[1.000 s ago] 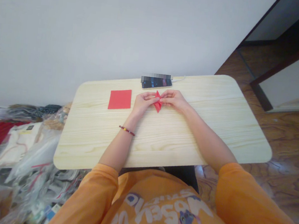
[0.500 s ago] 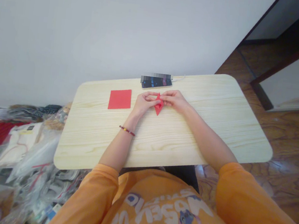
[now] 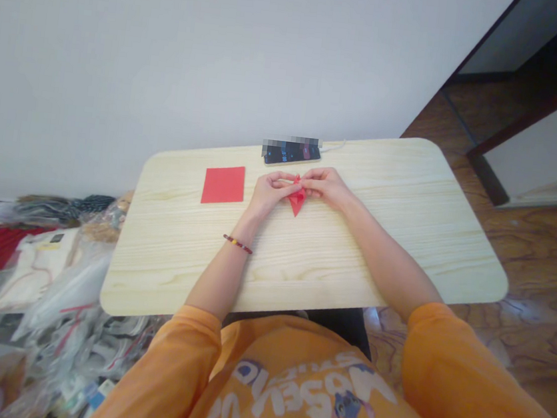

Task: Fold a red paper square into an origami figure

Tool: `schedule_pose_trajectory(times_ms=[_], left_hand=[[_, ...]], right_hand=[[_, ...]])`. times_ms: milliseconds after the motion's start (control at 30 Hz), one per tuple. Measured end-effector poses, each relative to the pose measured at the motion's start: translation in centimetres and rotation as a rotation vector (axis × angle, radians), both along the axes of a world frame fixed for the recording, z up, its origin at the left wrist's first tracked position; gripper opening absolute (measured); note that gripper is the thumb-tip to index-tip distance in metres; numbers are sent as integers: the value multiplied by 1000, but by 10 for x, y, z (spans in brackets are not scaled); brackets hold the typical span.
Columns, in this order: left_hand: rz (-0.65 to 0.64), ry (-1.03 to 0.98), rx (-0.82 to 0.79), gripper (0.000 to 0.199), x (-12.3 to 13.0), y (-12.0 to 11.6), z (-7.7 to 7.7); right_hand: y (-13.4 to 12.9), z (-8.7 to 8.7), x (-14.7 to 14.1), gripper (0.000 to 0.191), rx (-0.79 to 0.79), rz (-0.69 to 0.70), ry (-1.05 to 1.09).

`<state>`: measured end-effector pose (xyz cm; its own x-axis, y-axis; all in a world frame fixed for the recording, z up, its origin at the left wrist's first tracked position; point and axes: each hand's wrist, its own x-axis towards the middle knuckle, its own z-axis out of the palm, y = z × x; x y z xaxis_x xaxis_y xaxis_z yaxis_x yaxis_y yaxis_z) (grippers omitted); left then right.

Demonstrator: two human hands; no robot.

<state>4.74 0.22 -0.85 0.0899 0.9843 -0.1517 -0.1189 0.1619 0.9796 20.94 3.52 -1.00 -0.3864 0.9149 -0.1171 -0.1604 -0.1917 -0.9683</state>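
A small red folded paper [image 3: 297,204] is pinched between my two hands above the middle of the table, its pointed end toward me. My left hand [image 3: 271,193] grips its left side between thumb and fingers. On the other side, the fingertips of my right hand [image 3: 325,184] are closed on its upper right edge. Part of the paper is hidden by the fingers. To the left of my left hand lies a flat red square of paper [image 3: 223,184].
A phone [image 3: 292,152] with a white cable lies at the back of the pale wooden table [image 3: 333,262], near the wall. Plastic bags and clothes [image 3: 62,292] are piled on the left. A doorway and wooden floor [image 3: 543,266] are on the right.
The folded paper has shifted very slightly to the right and tilted a little, and its upper tip looks less upright. Both hands keep their grip with only small finger movements.
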Motion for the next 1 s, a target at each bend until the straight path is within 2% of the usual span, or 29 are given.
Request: schedule_pose_trajectory(times_ms=[567,833,1000], left_hand=[[-42,31,-15,44,0,-1,5],[-28,19,-17,43,0,-1,4],[-17,13,-1,45,1,-1,2]], right_hand=[[-2,1,-5,21,50,-39,-16],[-2,2,-7,34,41,-27,48],[-2,0,-6,38,76,38,-21]])
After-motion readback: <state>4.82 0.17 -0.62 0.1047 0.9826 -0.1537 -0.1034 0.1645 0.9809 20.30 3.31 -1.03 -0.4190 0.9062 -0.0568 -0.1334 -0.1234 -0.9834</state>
